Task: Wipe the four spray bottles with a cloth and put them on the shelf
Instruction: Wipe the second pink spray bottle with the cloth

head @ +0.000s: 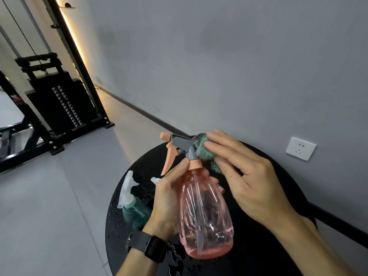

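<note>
- Pink spray bottle (205, 216) held upright above the round black table (268, 246), at 6 o'clock in view
- Left hand (169, 202) grips its shoulder, fingers curled round, thumb near the orange collar
- Right hand (245, 180) presses green cloth (205, 149) on the grey sprayer head at 12 o'clock of the bottle; fingers fairly straight
- Teal spray bottle (132, 210) stands at 9 o'clock, partly hidden
- Advice: steady the neck, work cloth round the trigger crevices, then down the body; wet table, so dry the base
</note>
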Demonstrator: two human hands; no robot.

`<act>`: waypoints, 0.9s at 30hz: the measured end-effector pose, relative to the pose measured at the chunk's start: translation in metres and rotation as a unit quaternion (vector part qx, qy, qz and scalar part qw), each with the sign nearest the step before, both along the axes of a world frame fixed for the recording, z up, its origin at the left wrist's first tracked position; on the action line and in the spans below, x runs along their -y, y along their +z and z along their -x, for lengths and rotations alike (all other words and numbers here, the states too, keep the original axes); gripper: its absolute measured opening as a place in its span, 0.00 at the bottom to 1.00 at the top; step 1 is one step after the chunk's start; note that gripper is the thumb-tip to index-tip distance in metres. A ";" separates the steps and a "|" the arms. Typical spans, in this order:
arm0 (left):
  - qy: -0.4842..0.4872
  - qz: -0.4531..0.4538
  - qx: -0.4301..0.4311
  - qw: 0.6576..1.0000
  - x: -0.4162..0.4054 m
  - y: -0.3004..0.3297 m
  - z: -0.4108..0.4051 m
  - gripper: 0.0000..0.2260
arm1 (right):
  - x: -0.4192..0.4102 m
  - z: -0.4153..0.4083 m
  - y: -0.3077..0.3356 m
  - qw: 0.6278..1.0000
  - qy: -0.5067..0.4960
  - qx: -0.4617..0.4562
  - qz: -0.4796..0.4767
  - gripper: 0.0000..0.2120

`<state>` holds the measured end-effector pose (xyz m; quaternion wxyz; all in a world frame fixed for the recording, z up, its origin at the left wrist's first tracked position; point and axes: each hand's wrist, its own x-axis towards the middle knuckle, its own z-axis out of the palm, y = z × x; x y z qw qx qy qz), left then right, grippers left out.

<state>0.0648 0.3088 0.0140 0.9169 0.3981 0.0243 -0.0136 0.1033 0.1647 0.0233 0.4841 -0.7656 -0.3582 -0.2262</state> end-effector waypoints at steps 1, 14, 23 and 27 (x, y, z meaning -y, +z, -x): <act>0.013 -0.012 0.005 1.000 0.000 -0.001 0.000 0.14 | -0.005 0.003 0.001 1.000 0.010 0.001 0.001 0.18; 0.072 -0.082 0.021 0.994 -0.005 0.000 -0.003 0.12 | -0.002 0.009 0.001 0.981 0.105 -0.160 0.020 0.18; 0.065 -0.074 0.009 0.995 -0.009 -0.006 -0.011 0.13 | 0.024 0.005 0.015 0.956 0.155 -0.237 0.081 0.19; 0.085 -0.101 0.010 0.991 -0.009 -0.007 -0.014 0.16 | 0.033 0.002 0.021 0.955 0.152 -0.245 0.070 0.19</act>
